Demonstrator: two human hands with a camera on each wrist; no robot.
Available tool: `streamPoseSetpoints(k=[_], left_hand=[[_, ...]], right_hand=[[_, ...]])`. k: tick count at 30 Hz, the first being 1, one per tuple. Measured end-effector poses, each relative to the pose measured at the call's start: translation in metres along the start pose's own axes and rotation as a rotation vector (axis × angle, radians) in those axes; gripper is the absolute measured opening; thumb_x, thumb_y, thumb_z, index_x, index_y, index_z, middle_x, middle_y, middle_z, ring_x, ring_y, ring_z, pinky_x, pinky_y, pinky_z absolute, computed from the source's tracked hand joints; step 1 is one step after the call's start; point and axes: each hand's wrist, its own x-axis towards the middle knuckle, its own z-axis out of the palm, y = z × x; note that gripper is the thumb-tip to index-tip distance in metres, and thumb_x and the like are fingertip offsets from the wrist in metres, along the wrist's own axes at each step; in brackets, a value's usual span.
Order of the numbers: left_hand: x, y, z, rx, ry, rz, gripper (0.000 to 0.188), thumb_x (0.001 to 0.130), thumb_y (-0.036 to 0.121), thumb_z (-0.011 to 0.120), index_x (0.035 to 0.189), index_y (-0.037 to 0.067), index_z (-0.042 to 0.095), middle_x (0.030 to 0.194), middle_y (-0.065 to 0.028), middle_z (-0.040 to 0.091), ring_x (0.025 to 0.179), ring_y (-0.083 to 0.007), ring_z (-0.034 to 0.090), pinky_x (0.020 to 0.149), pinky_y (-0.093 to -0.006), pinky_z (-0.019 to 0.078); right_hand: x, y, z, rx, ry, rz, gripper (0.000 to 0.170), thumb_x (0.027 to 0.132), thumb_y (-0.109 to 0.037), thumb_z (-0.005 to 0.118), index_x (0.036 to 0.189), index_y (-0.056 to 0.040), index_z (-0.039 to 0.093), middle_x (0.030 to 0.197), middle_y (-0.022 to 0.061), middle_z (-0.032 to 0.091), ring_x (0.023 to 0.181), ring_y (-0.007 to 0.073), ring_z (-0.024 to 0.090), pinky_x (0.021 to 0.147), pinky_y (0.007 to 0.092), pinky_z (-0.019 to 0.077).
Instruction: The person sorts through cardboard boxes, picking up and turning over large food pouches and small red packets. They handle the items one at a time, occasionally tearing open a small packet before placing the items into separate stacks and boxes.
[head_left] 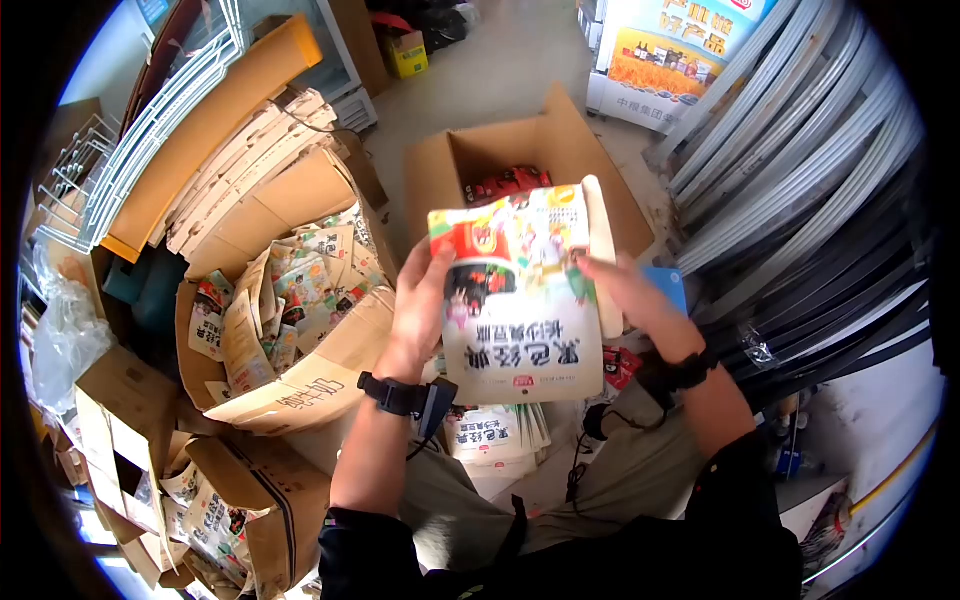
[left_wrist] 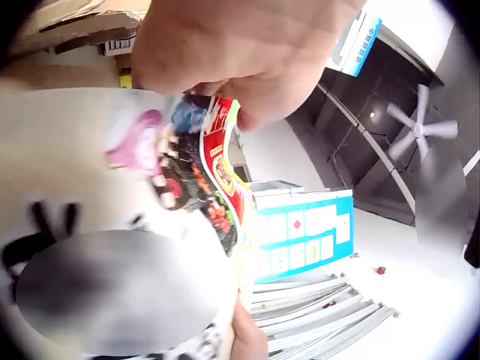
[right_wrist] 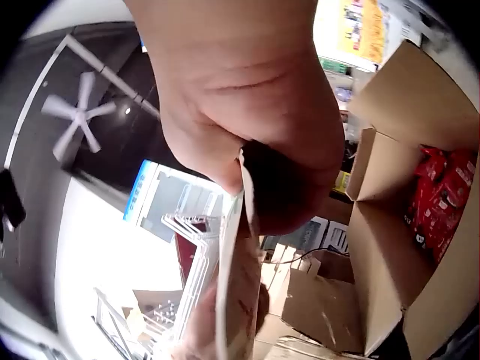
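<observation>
The printed pouch [head_left: 525,300] is up in front of you, above your lap, its lettering upside down in the head view and its red and yellow end away from you. A plain cream edge of another layer [head_left: 606,262] shows along its right side, against the pouch. Your left hand [head_left: 422,300] grips the pouch at its left edge, the fingers closed narrowly on it, as the left wrist view shows. Your right hand [head_left: 635,295] pinches the right side, thumb and fingers closed round the edge. Below the pouch, between your legs, lies a stack of similar pouches [head_left: 492,440], with a red packet [head_left: 622,367] to its right. Just beyond the pouch stands an open carton [head_left: 605,175] with red packets [head_left: 508,184] inside; its flaps are spread. To your left is a large open carton [head_left: 330,385] filled with loose pouches [head_left: 305,285], some upright and some tilted, and nearer you, at lower left, another carton [head_left: 290,510] holds more of them. Farther out, white wire racks [head_left: 175,110] lean at upper left beside an orange-edged board [head_left: 215,130], and bundled pale rods [head_left: 790,130] run down the right side. A printed panel [head_left: 670,65] stands on the floor [head_left: 510,60] past the open carton.
</observation>
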Motion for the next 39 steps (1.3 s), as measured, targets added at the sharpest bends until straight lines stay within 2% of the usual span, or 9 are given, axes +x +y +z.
streamPoseSetpoints(k=[5,9,11,17,20,29,33,36,39], left_hand=[[0.007,-0.019,-0.004,-0.108,-0.201,-0.498,0.050,0.096,0.010,0.052,0.140,-0.006,0.035,0.115,-0.0129,0.061,0.090,-0.0147,0.063,0.075,-0.0263,0.0524],[0.017,-0.020,-0.008,-0.116,-0.152,-0.501,0.061,0.095,0.008,0.051,0.147,-0.002,0.020,0.108,-0.0132,0.059,0.075,-0.0150,0.059,0.063,-0.0275,0.0503],[0.027,-0.023,-0.014,-0.168,-0.151,-0.478,0.060,0.094,0.008,0.052,0.147,-0.001,0.023,0.099,-0.0101,0.059,0.072,-0.0137,0.057,0.063,-0.0273,0.0497],[0.027,-0.014,-0.014,-0.198,-0.160,-0.413,0.058,0.093,0.008,0.051,0.145,-0.002,0.027,0.112,-0.0126,0.060,0.085,-0.0149,0.062,0.068,-0.0288,0.0524],[0.025,-0.026,-0.027,-0.072,-0.225,-0.418,0.053,0.093,0.008,0.051,0.141,-0.005,0.032,0.129,-0.0159,0.055,0.111,-0.0186,0.060,0.090,-0.0322,0.0517],[-0.003,0.002,-0.041,-0.229,-0.235,-0.406,0.040,0.093,0.010,0.057,0.131,0.000,0.047,0.122,-0.0114,0.061,0.108,-0.0192,0.060,0.095,-0.0342,0.0474],[-0.013,0.004,-0.045,-0.186,-0.171,-0.266,0.033,0.092,0.001,0.055,0.125,0.000,0.051,0.114,-0.0096,0.064,0.098,-0.0171,0.064,0.087,-0.0307,0.0512],[-0.019,0.009,-0.050,-0.034,-0.147,-0.156,0.029,0.093,-0.001,0.053,0.121,0.000,0.054,0.111,-0.0078,0.065,0.094,-0.0141,0.063,0.084,-0.0282,0.0515],[-0.029,0.012,-0.056,0.152,-0.131,-0.087,0.027,0.094,0.000,0.053,0.120,0.001,0.056,0.107,-0.0048,0.065,0.092,-0.0100,0.061,0.083,-0.0244,0.0499]], right_hand=[[0.049,0.014,-0.039,0.753,0.044,0.334,0.030,0.096,-0.023,0.054,0.116,-0.0004,0.057,0.102,0.0126,0.067,0.084,0.0195,0.068,0.074,0.0328,0.0579],[0.068,0.034,-0.041,0.851,0.098,0.457,0.028,0.096,-0.021,0.054,0.116,-0.0020,0.055,0.096,0.0094,0.067,0.078,0.0170,0.067,0.070,0.0306,0.0587],[0.083,0.046,-0.056,0.917,-0.076,0.443,0.017,0.092,-0.018,0.059,0.105,-0.0069,0.055,0.085,0.0022,0.061,0.070,0.0103,0.062,0.060,0.0242,0.0571],[0.102,0.039,-0.047,0.858,0.006,0.313,0.026,0.089,-0.021,0.060,0.108,-0.0034,0.057,0.103,0.0087,0.065,0.092,0.0181,0.066,0.071,0.0315,0.0573],[0.080,0.009,-0.031,0.729,0.010,0.218,0.032,0.090,-0.021,0.058,0.115,-0.0012,0.056,0.109,0.0110,0.065,0.095,0.0204,0.066,0.080,0.0351,0.0555],[0.048,-0.004,-0.012,0.367,-0.260,0.083,0.043,0.093,-0.021,0.060,0.128,0.0018,0.052,0.119,0.0113,0.062,0.103,0.0171,0.063,0.090,0.0312,0.0494],[0.047,0.004,-0.002,0.041,-0.189,0.015,0.059,0.091,-0.031,0.064,0.135,0.0035,0.045,0.133,0.0153,0.053,0.123,0.0205,0.049,0.106,0.0338,0.0364],[0.076,0.043,-0.006,-0.092,0.184,-0.315,0.062,0.092,-0.029,0.062,0.139,0.0055,0.039,0.133,0.0166,0.052,0.125,0.0240,0.049,0.108,0.0381,0.0351],[0.050,-0.001,0.009,0.177,-0.111,-0.080,0.055,0.094,-0.025,0.059,0.137,0.0059,0.041,0.130,0.0172,0.054,0.121,0.0224,0.052,0.104,0.0371,0.0407]])
